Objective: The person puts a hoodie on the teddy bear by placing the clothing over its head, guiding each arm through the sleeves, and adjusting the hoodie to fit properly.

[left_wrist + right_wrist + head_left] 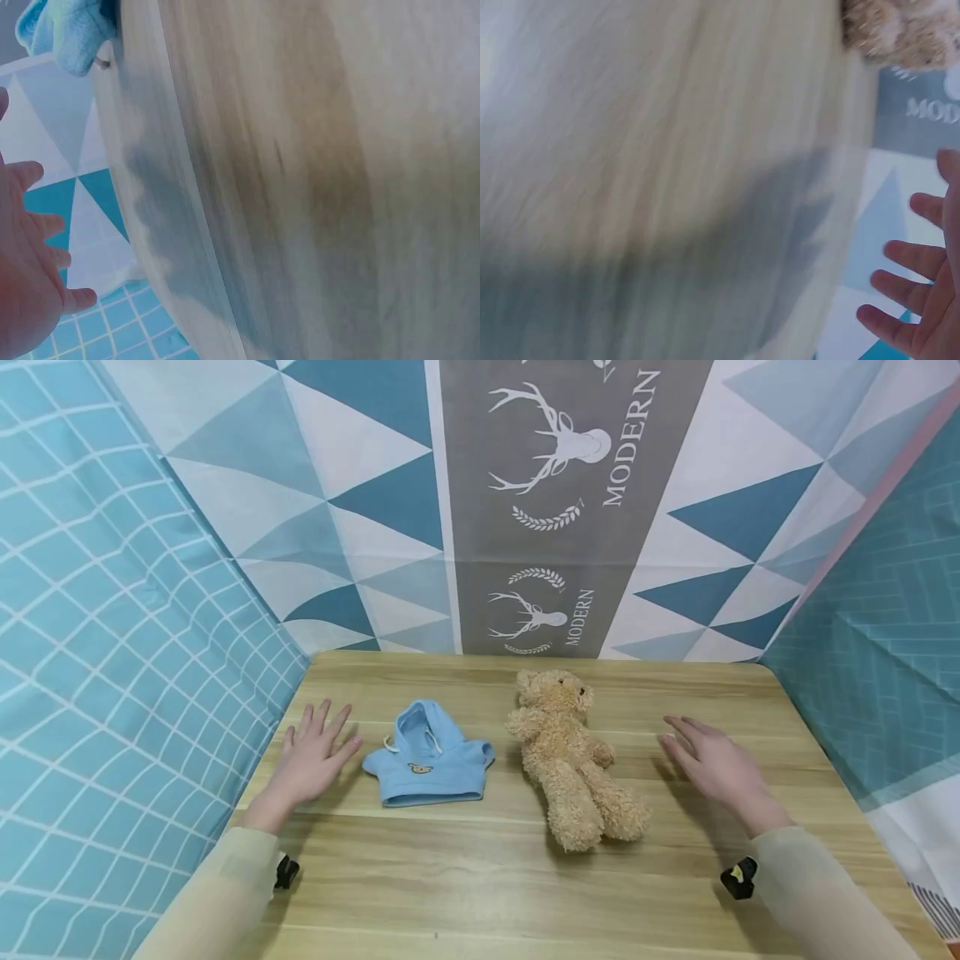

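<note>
A small light-blue hooded sweatshirt [431, 764] with short sleeves, white drawstrings and a bear-face patch lies flat on the wooden table. To its right a tan teddy bear [566, 752] lies on its back, head toward the far edge. My left hand [309, 760], fingers spread, hovers left of the sweatshirt and holds nothing. On the bear's right side is my right hand [712, 764], fingers extended and likewise holding nothing. In the left wrist view, part of the sweatshirt [79, 34] shows at the top left; part of the bear [900, 34] shows in the right wrist view.
The wooden table [450, 893] is bounded at the back by a patterned cloth [390, 527] with triangles and deer heads. A blue gridded cloth [97, 635] hangs at the left, a teal one [877, 668] at the right. Each wrist carries a small black device.
</note>
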Tool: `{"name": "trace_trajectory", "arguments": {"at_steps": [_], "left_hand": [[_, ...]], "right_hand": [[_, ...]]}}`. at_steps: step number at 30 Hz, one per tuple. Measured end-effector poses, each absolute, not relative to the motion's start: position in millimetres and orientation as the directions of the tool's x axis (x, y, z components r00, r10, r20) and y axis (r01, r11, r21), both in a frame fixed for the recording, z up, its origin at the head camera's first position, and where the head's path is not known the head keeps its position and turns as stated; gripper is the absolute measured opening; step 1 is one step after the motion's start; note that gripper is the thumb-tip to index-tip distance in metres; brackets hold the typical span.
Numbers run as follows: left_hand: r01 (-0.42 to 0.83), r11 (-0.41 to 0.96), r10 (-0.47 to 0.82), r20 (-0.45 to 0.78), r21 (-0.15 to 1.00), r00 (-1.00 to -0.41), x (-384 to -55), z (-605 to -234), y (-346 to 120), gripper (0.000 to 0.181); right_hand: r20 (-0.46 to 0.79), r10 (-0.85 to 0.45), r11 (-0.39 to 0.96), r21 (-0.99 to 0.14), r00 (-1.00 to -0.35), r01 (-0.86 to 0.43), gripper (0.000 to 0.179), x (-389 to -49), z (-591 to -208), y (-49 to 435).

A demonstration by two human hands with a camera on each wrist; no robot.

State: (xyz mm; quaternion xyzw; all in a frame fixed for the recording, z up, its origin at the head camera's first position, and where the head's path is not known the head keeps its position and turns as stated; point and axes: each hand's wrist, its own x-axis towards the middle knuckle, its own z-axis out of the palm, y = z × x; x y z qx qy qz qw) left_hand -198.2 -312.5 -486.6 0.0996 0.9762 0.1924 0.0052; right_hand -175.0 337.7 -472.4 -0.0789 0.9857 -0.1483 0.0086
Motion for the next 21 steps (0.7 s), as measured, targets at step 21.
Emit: {"name": "trace_trajectory", "arguments": {"at_steps": [21], "left_hand": [[0.158,0.765,0.047,0.192,0.624,-0.98,-176.2,-470.3,-280.0,0.046]], "right_hand": [[0.085,-0.219,0.799,-0.556,-0.972,-0.229,0.042,-154.6,-399.5,212.4]]}}
